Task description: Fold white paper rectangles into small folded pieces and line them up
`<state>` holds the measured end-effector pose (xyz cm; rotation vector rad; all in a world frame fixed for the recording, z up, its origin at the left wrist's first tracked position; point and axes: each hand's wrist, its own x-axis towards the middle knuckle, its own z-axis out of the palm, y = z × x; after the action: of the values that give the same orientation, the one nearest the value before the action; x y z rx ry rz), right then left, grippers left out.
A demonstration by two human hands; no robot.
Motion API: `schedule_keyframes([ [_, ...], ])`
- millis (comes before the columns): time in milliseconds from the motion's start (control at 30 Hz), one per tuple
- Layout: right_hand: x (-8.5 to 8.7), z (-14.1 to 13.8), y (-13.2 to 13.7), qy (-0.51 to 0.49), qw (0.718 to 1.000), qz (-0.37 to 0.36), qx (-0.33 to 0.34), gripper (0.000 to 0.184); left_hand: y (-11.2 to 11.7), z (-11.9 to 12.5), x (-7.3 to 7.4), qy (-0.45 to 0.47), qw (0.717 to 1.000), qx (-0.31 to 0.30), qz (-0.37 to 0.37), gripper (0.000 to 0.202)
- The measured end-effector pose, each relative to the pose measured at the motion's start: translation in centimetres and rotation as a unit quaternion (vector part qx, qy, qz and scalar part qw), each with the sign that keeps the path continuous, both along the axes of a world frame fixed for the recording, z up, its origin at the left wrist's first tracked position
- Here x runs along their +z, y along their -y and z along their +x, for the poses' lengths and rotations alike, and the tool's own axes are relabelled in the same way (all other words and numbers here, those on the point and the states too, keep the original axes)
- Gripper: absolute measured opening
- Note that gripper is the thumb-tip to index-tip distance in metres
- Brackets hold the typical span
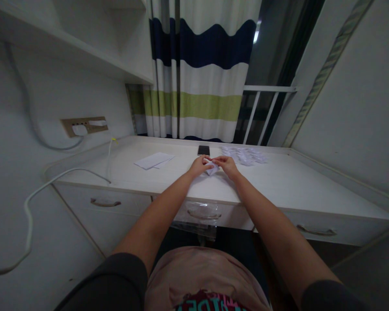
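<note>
A small piece of folded white paper (213, 169) is held between my two hands, just above the desk. My left hand (200, 166) pinches its left side, with the fingers bent round the edge. On the other side, my right hand (226, 165) grips the upper right part between thumb and fingers. The fingertips of both hands nearly meet at the top of the paper. Flat sheets of white paper (153, 160) lie on the desk to the left. Several folded white paper pieces (244, 155) are grouped behind my right hand.
A dark phone-like rectangle (203, 150) lies behind my hands on the white desk (298, 185). A white cable (68, 172) crosses the desk's left end. Plugs fill a wall socket (84, 126). Clear plastic (201, 211) hangs over the middle drawer. A striped curtain (210, 77) hangs behind.
</note>
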<state>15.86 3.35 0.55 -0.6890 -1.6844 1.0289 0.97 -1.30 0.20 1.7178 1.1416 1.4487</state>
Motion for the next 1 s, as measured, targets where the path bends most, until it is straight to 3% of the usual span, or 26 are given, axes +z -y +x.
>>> schedule_keyframes([
  [267, 0.01, -0.13, -0.1, 0.003, 1.0, 0.011, -0.007, 0.033, -0.43, 0.09, -0.27, -0.003, 1.0, 0.008, 0.001, 0.027],
  [433, -0.01, -0.16, -0.24, 0.001, 1.0, 0.005, -0.001, 0.034, -0.49, 0.28, -0.28, 0.052, 0.998, -0.029, -0.035, 0.02],
  [1000, -0.37, -0.26, -0.22, -0.013, 1.0, -0.009, 0.0, 0.036, -0.37, 0.17, -0.09, 0.072, 0.995, -0.039, -0.051, 0.024],
])
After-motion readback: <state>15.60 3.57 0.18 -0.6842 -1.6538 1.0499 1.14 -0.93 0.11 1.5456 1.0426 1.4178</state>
